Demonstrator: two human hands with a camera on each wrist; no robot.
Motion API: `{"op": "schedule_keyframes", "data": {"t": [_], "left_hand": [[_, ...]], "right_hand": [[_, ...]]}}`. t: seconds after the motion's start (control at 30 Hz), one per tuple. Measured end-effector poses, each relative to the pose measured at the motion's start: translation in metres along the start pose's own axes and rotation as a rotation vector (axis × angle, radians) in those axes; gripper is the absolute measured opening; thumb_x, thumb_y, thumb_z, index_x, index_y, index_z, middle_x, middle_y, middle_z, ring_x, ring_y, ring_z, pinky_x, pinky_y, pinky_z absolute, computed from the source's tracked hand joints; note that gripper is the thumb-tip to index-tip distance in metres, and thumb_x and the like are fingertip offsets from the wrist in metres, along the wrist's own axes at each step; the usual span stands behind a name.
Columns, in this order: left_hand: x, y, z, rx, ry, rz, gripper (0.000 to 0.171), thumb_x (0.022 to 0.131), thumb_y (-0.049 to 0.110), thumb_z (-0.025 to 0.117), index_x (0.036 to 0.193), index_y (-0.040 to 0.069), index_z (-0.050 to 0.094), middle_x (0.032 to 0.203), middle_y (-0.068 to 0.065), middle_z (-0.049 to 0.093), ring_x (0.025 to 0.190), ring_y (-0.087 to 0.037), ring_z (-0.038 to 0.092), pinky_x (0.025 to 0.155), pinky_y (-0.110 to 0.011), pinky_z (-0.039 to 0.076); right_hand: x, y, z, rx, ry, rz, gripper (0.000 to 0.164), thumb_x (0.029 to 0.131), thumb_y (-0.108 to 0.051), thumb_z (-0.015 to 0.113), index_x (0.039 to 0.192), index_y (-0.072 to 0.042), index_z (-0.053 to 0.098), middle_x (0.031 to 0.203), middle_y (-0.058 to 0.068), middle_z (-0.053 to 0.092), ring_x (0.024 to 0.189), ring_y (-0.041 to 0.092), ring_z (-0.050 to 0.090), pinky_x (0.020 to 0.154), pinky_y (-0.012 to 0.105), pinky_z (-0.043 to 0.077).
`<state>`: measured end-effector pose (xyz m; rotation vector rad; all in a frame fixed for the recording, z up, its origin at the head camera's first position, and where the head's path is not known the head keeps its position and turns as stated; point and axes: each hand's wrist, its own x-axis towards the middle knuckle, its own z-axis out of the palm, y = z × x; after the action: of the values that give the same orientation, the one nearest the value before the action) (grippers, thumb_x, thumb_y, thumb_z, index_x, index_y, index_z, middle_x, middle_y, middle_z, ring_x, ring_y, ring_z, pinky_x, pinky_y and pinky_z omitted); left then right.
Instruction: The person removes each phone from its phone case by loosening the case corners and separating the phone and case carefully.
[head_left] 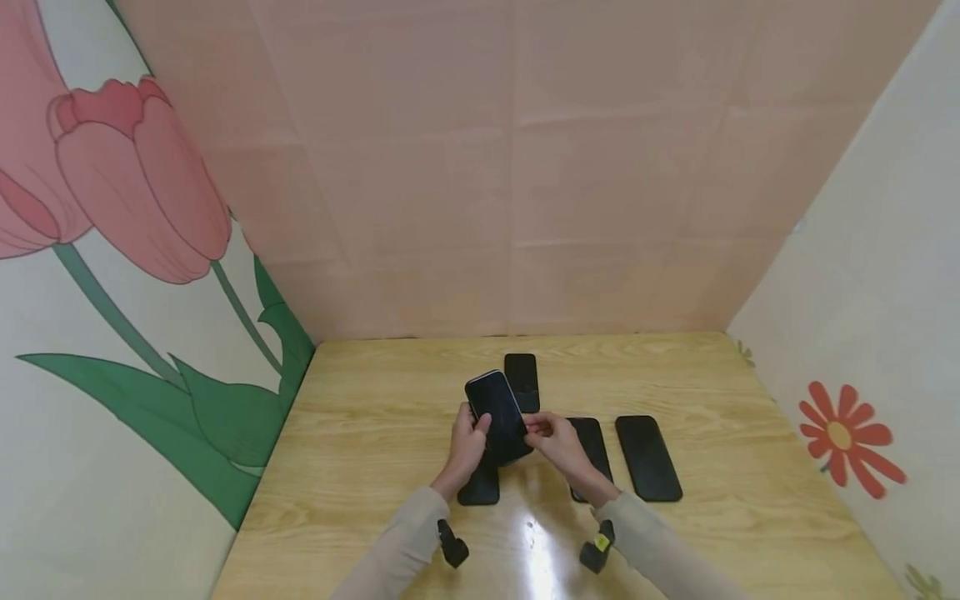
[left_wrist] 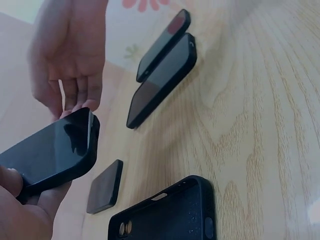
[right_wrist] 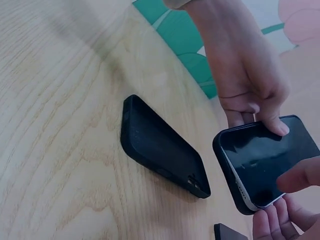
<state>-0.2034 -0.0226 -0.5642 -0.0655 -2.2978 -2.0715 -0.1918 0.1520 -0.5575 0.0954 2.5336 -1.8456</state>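
Over the middle of the table, my left hand [head_left: 467, 446] grips a smartphone [head_left: 491, 408] along its side, thumb on the dark screen. A black case [right_wrist: 227, 175] surrounds the phone; at its bottom end the phone's pale edge [right_wrist: 243, 190] stands up above the case rim. My right hand [head_left: 558, 446] pinches the lower right corner of the cased phone, fingers under the edge and a fingertip over the glass in the right wrist view. Below them, an empty black phone case [right_wrist: 160, 145] lies on the table with its hollow side up, partly covered by the left hand in the head view.
Behind the hands lies a small dark phone [head_left: 522, 375]. To the right are two more dark phones, one [head_left: 596, 450] partly behind my right forearm and another [head_left: 648, 458] farther right. The wooden table [head_left: 360, 417] meets pink and flower-printed walls.
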Motion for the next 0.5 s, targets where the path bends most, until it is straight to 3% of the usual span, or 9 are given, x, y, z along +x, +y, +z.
{"op": "schedule_keyframes", "data": {"t": [0.33,0.5], "left_hand": [[-0.001,-0.0052,-0.003,-0.022,-0.008,-0.054,0.017,0.101,0.003,0.051,0.117,-0.003,0.05,0.106,-0.019,0.066,0.092,-0.026,0.062,0.081,-0.04,0.051],[-0.0003,-0.0035,-0.0024,-0.029,-0.025,-0.073,0.016,0.102,0.005,0.051,0.117,-0.002,0.05,0.103,-0.017,0.067,0.083,-0.023,0.06,0.069,-0.033,0.049]], "right_hand": [[-0.0026,-0.0035,-0.0021,0.036,-0.086,0.061,0.031,0.077,0.016,0.067,0.107,0.008,0.066,0.089,0.012,0.061,0.08,0.02,0.057,0.07,0.025,0.049],[-0.0024,-0.006,-0.0058,0.007,-0.183,0.017,0.03,0.08,0.016,0.059,0.108,0.008,0.066,0.088,0.013,0.06,0.079,0.022,0.054,0.07,0.028,0.046]]}}
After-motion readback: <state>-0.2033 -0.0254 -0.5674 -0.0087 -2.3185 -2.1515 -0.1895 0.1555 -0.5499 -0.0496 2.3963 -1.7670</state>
